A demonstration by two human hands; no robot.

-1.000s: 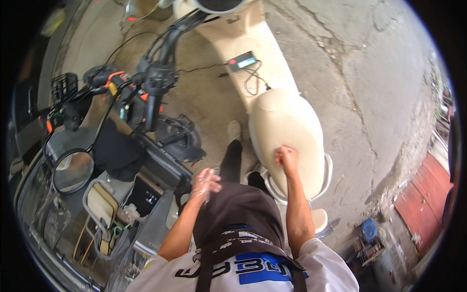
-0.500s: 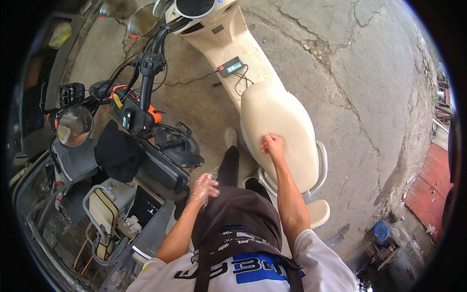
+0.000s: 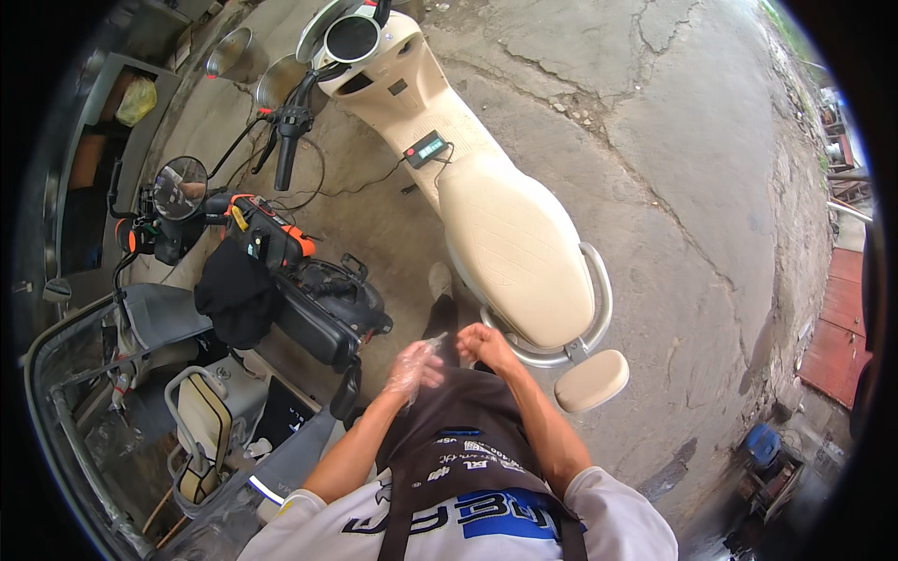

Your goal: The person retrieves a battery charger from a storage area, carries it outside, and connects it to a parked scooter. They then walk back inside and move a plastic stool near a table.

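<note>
Left hand [image 3: 418,367], right hand [image 3: 484,345] at its two o'clock; fingers blurred, we cannot tell either grip's closure. Hard tugging might tear the clear glove [image 3: 403,381].

The glove [image 3: 406,372] is colourless, the scooter seat [image 3: 514,245] cream

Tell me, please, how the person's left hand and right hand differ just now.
The left hand wears a thin, clear plastic glove, while the right hand is bare. The left hand sits slightly lower in the picture than the right hand. Both are close together near the dark apron, with their fingers toward each other.
</note>
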